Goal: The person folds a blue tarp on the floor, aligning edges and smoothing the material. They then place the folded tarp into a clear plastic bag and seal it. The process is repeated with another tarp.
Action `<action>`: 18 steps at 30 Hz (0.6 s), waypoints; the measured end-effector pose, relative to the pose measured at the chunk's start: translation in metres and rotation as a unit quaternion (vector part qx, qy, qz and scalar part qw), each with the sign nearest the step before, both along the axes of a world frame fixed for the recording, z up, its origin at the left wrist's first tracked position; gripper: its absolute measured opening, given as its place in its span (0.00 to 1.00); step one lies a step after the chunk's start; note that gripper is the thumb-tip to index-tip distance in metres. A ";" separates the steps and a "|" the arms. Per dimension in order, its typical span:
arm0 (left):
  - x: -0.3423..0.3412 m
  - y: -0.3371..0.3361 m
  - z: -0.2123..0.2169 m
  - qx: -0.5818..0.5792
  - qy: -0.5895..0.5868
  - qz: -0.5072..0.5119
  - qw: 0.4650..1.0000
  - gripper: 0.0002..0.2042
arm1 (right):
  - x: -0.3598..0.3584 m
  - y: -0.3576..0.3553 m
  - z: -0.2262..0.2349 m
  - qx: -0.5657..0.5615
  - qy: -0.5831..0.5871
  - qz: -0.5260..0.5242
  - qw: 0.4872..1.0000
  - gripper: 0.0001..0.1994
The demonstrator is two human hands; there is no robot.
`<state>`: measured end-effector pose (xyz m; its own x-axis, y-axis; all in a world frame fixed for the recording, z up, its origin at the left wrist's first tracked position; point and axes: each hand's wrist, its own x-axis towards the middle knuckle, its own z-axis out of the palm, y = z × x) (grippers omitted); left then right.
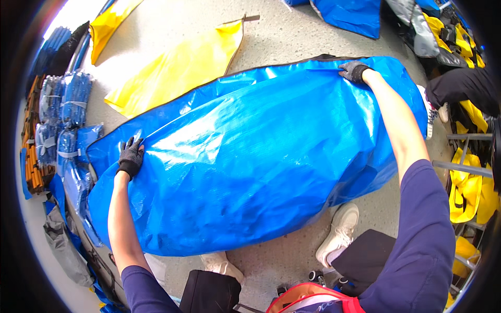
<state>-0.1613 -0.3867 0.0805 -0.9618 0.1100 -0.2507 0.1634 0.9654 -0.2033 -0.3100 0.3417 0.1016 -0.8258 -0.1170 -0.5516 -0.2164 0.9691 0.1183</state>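
Observation:
A large glossy blue tarpaulin sheet (pixel 250 151) with a dark edging spreads before me, its surface wrinkled. Near its left end, my left hand (pixel 130 157) in a dark dotted glove lies on it, fingers apart. At the far right part, my right hand (pixel 354 71), gloved the same way, has its fingers curled on the material close to the dark edge. Folds run leftward from that hand. Its fingertips are partly hidden.
A yellow sheet (pixel 182 68) lies on the floor beyond. Bundled blue packs (pixel 75 96) stand at left. Another blue sheet (pixel 352 15) is at the far side. At right are another person's dark-clothed leg (pixel 464 88), a metal rack (pixel 464 169) and yellow bags (pixel 464 188).

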 end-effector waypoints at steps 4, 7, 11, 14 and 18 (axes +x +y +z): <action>-0.028 -0.008 -0.043 0.007 -0.084 0.090 0.992 0.20 | -0.026 0.001 -0.051 -0.118 0.084 -0.013 0.989 0.21; -0.058 -0.007 -0.046 0.137 -0.116 0.177 0.968 0.25 | -0.036 0.009 -0.057 -0.117 0.053 -0.030 0.991 0.18; -0.093 0.022 -0.039 0.034 -0.213 0.148 0.965 0.26 | -0.037 -0.018 -0.049 0.088 -0.083 -0.002 0.993 0.23; -0.113 0.066 -0.034 -0.040 -0.191 0.015 0.981 0.15 | -0.032 0.017 -0.056 0.070 -0.041 -0.007 0.997 0.23; -0.102 -0.001 -0.060 0.119 0.091 -0.086 0.985 0.14 | -0.031 0.021 -0.062 0.006 0.022 -0.014 1.000 0.23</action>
<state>-0.2633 -0.3874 0.0203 -0.9504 0.3102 -0.0238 0.3106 0.9504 -0.0157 -0.3407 0.3624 0.0400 -0.8521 -0.0876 -0.5160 -0.1843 0.9730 0.1392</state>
